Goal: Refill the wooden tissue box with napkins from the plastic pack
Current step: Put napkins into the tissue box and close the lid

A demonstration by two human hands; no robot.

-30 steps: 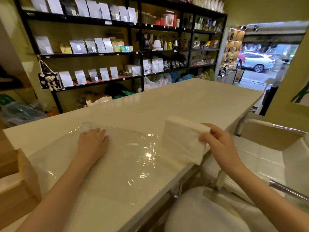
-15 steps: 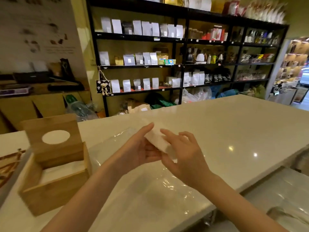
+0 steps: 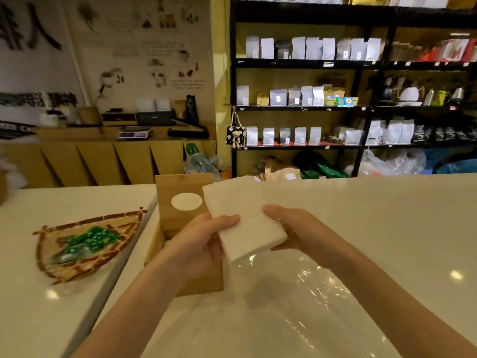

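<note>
A white stack of napkins (image 3: 240, 218) is held flat between both hands above the counter. My left hand (image 3: 200, 239) grips its left edge, thumb on top. My right hand (image 3: 291, 228) holds its right edge from the side and below. Just behind and left of my left hand stands the wooden tissue box (image 3: 180, 215); its lid with an oval hole (image 3: 186, 201) is tilted up, and my left forearm hides much of the box's body. The clear plastic pack (image 3: 304, 301) lies flattened and crinkled on the counter below the napkins.
A woven bamboo tray (image 3: 85, 244) with green-wrapped items sits on the white counter (image 3: 374, 228) to the left. Black shelves (image 3: 356, 107) of white pouches stand behind the counter, and a wooden sideboard runs along the far left wall.
The view has swung left, bringing the wooden box and woven tray toward the middle. Both hands have carried the napkin stack leftward and now hold it flatter, close beside the box.
</note>
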